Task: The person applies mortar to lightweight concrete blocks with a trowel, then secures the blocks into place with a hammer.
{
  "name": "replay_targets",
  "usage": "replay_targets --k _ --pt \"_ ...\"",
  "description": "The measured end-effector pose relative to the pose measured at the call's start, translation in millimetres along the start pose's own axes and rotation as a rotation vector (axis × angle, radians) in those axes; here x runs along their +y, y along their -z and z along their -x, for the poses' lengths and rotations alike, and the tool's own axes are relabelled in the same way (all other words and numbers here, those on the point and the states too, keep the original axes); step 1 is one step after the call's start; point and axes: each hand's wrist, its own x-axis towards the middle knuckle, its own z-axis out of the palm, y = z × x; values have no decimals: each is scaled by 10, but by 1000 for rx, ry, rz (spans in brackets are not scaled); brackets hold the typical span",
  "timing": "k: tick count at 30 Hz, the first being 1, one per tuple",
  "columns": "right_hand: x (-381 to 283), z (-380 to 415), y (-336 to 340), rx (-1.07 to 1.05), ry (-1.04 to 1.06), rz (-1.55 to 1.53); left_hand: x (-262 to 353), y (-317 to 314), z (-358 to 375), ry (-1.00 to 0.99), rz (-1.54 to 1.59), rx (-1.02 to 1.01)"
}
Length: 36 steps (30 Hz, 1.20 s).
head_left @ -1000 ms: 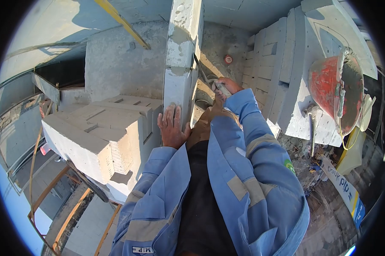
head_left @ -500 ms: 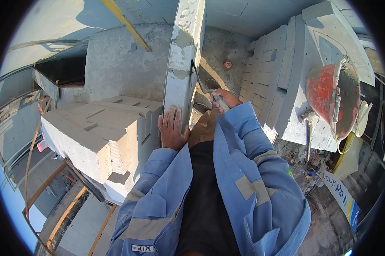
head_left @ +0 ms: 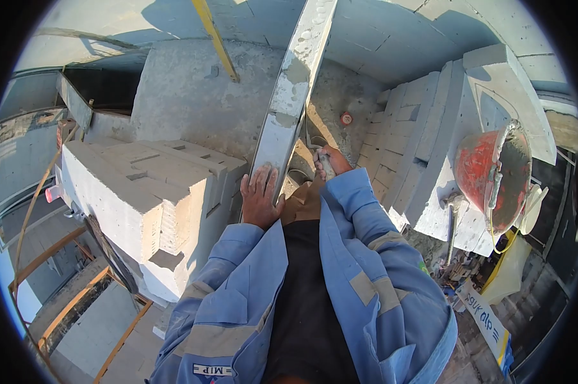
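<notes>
My left hand (head_left: 261, 195) lies flat on the near end of a narrow grey block wall (head_left: 277, 148), fingers stretched out along its top. A patch of wet mortar (head_left: 286, 120) crosses the top farther along. To the right of the wall, my right hand (head_left: 333, 162) is wrapped round the pale, mortar-smeared handle of a trowel (head_left: 326, 168). The trowel's thin bent neck reaches toward the wall's right side; its blade is mostly hidden there. Below the hands, parts of dark boots show on the floor.
Stacked light blocks (head_left: 141, 173) stand at the left, and more blocks (head_left: 398, 128) at the right. A red mortar-crusted bucket (head_left: 478, 166) sits on the right stack near a hammer (head_left: 452, 221). A yellow bar (head_left: 215, 38) leans at the back. A small red can (head_left: 346, 118) is on the floor.
The view has turned, so the wall now slants to the right. My right hand stays on the trowel, whose dark blade no longer shows clearly. My left hand remains on the wall.
</notes>
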Motion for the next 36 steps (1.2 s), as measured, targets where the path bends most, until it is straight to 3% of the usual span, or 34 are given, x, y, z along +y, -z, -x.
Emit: replay_targets --k 2,3,5,9,11,12,13,15,19,21,23,29,31,33,36 --pt "21 -22 26 -103 49 -250 -1 11 4 -18 16 -22" --pt "-52 -34 -15 -110 33 -226 12 28 15 9 18 -11" --pt "-272 -95 -94 -300 138 -390 18 58 1 9 35 -38" --pt "-866 250 -363 -360 200 -303 4 76 2 9 54 -5" --pt "-1083 571 -487 -305 324 -153 -14 76 12 2 89 -19" --pt "-1162 749 -626 -100 350 -55 -10 71 30 23 101 -3" --pt "-1238 854 -730 -104 341 -27 -16 64 29 17 103 6" --pt "-1365 989 -874 316 533 611 -15 47 35 31 114 35" --pt "-1141 726 -665 359 422 737 -29 -25 74 41 138 95" --pt "-848 509 -317 424 545 929 -39 -96 101 76 119 129" --pt "-813 702 -511 490 406 730 -54 -157 107 40 149 152" --pt "-1022 677 -308 516 446 1047 -61 -278 119 36 216 226" --pt "-1045 866 -634 469 358 1057 -53 -252 115 38 232 280" --pt "-1055 865 -455 447 182 826 -31 -302 116 89 213 326" --pt "-912 1009 -427 401 28 861 -17 -313 85 101 184 368"
